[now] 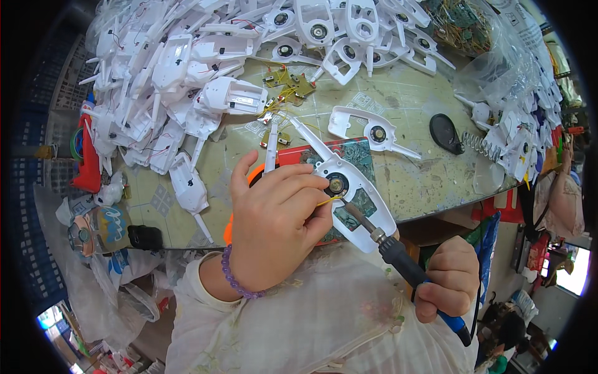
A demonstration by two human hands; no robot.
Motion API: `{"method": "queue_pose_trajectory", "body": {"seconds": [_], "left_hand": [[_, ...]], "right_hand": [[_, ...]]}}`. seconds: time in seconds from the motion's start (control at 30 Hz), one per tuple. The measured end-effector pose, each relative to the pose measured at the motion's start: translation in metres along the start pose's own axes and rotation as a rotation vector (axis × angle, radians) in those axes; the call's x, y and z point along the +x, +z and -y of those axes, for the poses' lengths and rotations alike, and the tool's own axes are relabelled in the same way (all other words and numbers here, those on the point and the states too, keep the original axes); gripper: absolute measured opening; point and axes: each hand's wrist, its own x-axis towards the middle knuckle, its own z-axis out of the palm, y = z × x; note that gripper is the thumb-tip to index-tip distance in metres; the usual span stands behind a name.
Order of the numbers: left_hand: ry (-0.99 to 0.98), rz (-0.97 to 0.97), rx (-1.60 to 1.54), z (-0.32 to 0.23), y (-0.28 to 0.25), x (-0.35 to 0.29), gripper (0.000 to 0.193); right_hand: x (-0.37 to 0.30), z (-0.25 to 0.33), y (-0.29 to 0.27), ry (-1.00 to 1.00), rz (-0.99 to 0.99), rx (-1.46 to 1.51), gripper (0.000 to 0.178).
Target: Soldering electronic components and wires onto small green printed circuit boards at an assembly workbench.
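Note:
My right hand is wrapped round the handle of a soldering iron. The iron slants up to the left, its tip at the edge of a small round speaker. That speaker sits in a white plastic casing half with a long narrow handle and a cut-out opening. My left hand, a purple bead bracelet at its wrist, pinches a thin yellow wire beside the speaker. Its other fingers reach over the casing's left side. Under the casing lies a red and dark patterned flat piece.
White casings with thin wires are heaped at the far left. Speaker-fitted halves lie at the back. Small circuit boards with yellow wires, another half, a black oval piece and a coil-spring stand lie on the table.

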Motion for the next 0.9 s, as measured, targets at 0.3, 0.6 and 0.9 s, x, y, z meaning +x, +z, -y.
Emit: {"method": "queue_pose_trajectory", "body": {"seconds": [0.3,0.6,0.9], "left_hand": [[0.000,0.006,-0.012,0.000,0.000,-0.001,0.011],[-0.013,0.004,-0.018,-0.002,0.000,0.000,0.011],[-0.012,0.024,-0.016,0.000,-0.001,-0.002,0.011]], "right_hand": [[0.018,0.003,-0.004,-0.058,0.154,0.007,0.017],[0.011,0.004,-0.002,-0.117,0.140,-0.052,0.017],[-0.012,0.001,-0.001,-0.150,-0.128,-0.191,0.025]]}}
